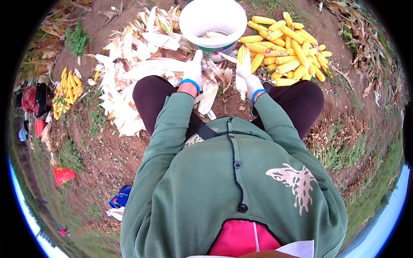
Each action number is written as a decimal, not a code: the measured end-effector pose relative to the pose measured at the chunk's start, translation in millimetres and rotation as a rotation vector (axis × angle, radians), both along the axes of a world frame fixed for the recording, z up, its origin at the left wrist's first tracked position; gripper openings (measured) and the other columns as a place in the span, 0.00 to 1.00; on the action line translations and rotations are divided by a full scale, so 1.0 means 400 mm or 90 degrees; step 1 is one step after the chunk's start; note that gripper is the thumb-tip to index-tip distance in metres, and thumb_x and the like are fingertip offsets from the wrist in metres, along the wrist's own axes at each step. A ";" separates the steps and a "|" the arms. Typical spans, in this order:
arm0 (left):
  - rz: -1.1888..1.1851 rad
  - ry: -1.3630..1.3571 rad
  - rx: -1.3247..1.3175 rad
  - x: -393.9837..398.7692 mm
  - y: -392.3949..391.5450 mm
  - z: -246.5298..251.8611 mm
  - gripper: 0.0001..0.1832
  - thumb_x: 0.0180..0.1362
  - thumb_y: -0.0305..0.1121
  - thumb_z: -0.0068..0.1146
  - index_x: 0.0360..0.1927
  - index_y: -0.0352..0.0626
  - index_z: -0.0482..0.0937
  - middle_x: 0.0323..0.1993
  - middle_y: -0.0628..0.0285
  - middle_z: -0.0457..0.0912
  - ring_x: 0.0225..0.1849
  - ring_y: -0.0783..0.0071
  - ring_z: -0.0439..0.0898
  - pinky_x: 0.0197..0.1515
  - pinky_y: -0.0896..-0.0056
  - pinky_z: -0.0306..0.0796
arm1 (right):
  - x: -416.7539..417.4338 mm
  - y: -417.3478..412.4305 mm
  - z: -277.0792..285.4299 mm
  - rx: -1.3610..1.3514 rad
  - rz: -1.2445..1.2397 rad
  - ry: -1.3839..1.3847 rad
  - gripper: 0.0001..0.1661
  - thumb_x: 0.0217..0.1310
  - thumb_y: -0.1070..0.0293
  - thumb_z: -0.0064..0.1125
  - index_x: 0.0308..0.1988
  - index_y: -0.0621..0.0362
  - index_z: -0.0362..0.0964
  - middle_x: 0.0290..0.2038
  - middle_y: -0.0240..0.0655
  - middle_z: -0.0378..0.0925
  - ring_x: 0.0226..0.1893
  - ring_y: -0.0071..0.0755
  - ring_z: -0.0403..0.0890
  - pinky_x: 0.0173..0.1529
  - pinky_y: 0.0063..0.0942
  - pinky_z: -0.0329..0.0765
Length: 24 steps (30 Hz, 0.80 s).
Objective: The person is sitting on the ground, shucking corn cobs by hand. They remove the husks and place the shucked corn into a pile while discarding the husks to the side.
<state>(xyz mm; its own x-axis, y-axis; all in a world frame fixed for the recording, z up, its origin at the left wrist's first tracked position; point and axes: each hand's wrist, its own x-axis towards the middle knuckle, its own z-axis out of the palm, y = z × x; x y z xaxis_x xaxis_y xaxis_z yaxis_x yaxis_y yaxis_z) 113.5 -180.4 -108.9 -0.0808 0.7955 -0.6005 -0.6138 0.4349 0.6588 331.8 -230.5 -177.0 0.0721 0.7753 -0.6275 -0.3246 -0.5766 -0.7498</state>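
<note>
My right hand (251, 81), in a white knit glove with a blue cuff, grips a partly husked corn ear (242, 55). Yellow kernels show at the ear's upper end. Pale husk wraps its lower part down to the stalk stub, and one husk leaf sticks out to the left. My left hand (193, 69), gloved the same way, is among loose corn husks (209, 96) between my knees, apart from the ear. Its thumb points up towards the bucket. Whether its curled fingers hold a husk is hard to tell.
A white plastic bucket (213, 14) with husks inside stands ahead. Husked yellow cobs (290, 48) are piled at right, and a broad heap of husks (119, 77) lies at left. Farther left are more cobs (69, 87), a red container (40, 127) and a red bag (63, 175).
</note>
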 end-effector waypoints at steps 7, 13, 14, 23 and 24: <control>-0.147 -0.106 0.145 0.083 -0.049 -0.090 0.17 0.62 0.37 0.57 0.51 0.42 0.74 0.42 0.64 0.79 0.41 0.74 0.77 0.41 0.70 0.73 | -0.113 -0.044 0.091 0.072 0.087 -0.005 0.25 0.60 0.56 0.63 0.50 0.63 0.72 0.34 0.33 0.80 0.29 0.28 0.81 0.31 0.27 0.78; -0.069 -0.098 0.148 0.100 -0.064 -0.016 0.14 0.68 0.40 0.48 0.47 0.41 0.75 0.34 0.64 0.80 0.31 0.75 0.77 0.39 0.70 0.75 | -0.101 -0.025 0.077 -0.037 -0.051 0.075 0.33 0.61 0.44 0.58 0.48 0.66 0.75 0.36 0.36 0.80 0.29 0.28 0.81 0.32 0.28 0.77; -0.069 -0.141 0.130 0.100 -0.063 -0.011 0.13 0.69 0.39 0.46 0.44 0.39 0.74 0.32 0.63 0.79 0.29 0.74 0.78 0.42 0.68 0.75 | -0.097 -0.021 0.054 -0.044 -0.066 0.079 0.35 0.60 0.43 0.58 0.48 0.67 0.74 0.37 0.38 0.81 0.30 0.29 0.81 0.33 0.28 0.77; -0.273 0.083 0.069 0.149 -0.124 0.035 0.15 0.65 0.45 0.48 0.37 0.43 0.76 0.17 0.71 0.68 0.16 0.79 0.64 0.18 0.72 0.65 | 0.023 0.026 -0.102 -0.085 -0.184 -0.229 0.39 0.47 0.48 0.71 0.46 0.74 0.75 0.40 0.42 0.81 0.37 0.33 0.81 0.41 0.30 0.76; -0.293 0.111 0.054 0.164 -0.139 0.056 0.14 0.65 0.44 0.48 0.35 0.44 0.77 0.16 0.71 0.67 0.15 0.79 0.64 0.17 0.73 0.63 | 0.035 0.031 -0.111 -0.057 -0.221 -0.196 0.38 0.46 0.49 0.72 0.45 0.74 0.75 0.40 0.43 0.81 0.37 0.34 0.81 0.41 0.30 0.76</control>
<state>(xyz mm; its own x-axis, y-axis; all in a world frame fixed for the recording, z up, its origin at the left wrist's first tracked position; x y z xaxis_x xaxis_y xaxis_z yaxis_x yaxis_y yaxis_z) 179.1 -236.0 -86.5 0.1960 0.8175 -0.5415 -0.2485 0.5756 0.7791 345.9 -218.1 -221.3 0.5108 0.6164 -0.5993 -0.2802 -0.5397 -0.7939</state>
